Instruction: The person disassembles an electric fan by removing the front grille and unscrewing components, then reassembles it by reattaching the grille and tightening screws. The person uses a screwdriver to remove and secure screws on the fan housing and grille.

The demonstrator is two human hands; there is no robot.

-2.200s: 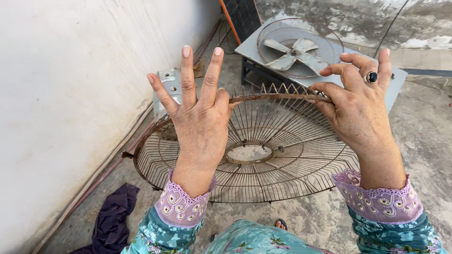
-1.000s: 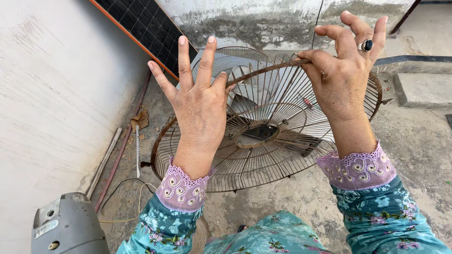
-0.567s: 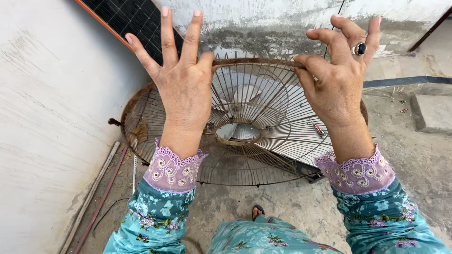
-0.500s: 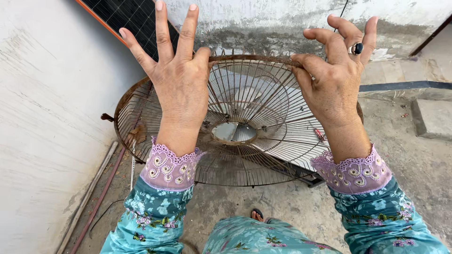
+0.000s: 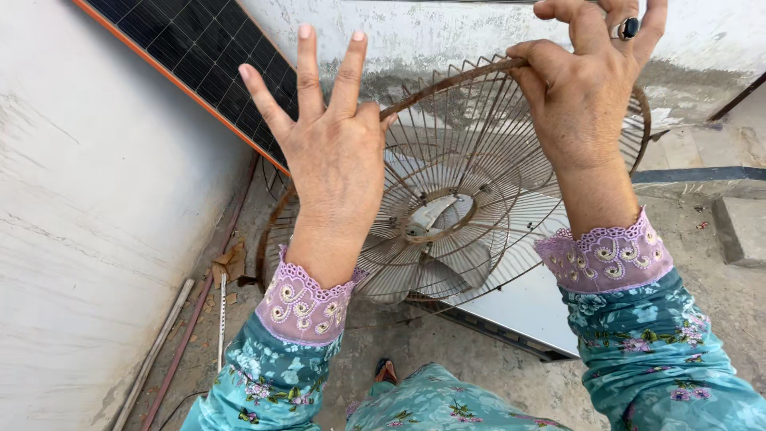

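A round, rusty wire fan guard [image 5: 471, 152] is held tilted up in front of me. My right hand [image 5: 578, 84], wearing a dark-stoned ring, pinches its top rim between thumb and fingers. My left hand [image 5: 331, 148] rests on the rim's left part, thumb hooked behind the wire and the other fingers spread and pointing up. Through the wires I see pale fan blades [image 5: 447, 255] lying below, over a flat grey-white box [image 5: 527, 311].
A white wall [image 5: 88, 199] runs along the left. A dark solar panel [image 5: 199, 56] with an orange edge leans against the wall behind. Thin pipes [image 5: 171, 335] lie along the wall's foot. A concrete block [image 5: 742, 227] sits at right. My sandalled foot [image 5: 385, 370] stands below.
The guard has been carried and lifted from nearly flat to steeply tilted, while my view moved along the wall. Both hands stay on its rim.
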